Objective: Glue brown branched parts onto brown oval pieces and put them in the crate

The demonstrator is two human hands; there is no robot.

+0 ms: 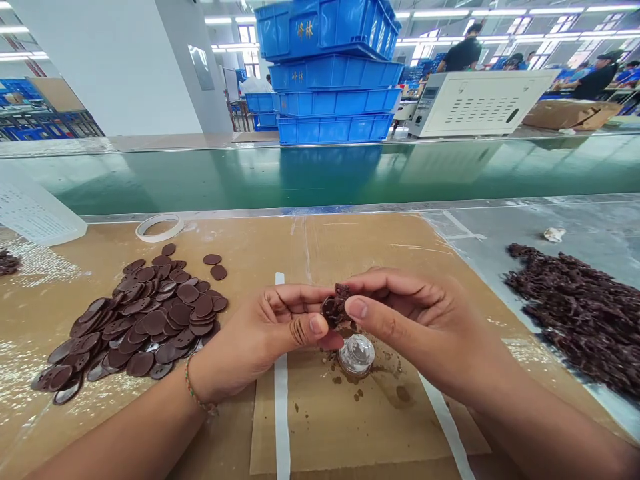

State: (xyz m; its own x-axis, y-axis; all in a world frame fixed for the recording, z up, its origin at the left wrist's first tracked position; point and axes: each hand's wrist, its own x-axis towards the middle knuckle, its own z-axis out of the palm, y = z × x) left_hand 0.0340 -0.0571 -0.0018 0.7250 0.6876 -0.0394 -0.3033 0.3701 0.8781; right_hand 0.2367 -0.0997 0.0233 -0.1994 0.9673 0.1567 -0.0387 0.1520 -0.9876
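My left hand (265, 330) and my right hand (400, 320) meet above the table, pinching a crumpled dark brown piece (336, 308) between their fingertips. Its exact material is hard to tell. Just below the hands sits a round clear glass or plastic knob (356, 355) on a cardboard mat (360, 433), with brown crumbs around it. Left of my left hand lies a spread pile of flat round dark brown discs (150, 320). A woven bead bracelet (196, 385) circles my left wrist.
A heap of dark brown scraps (580, 313) lies at the right. A clear tape roll (160, 228) lies at the far edge of the brown-covered table (310, 247). Beyond runs a green conveyor belt (320, 173), with stacked blue crates (330, 73), a white machine case (480, 103) and a co-worker (595, 77) behind.
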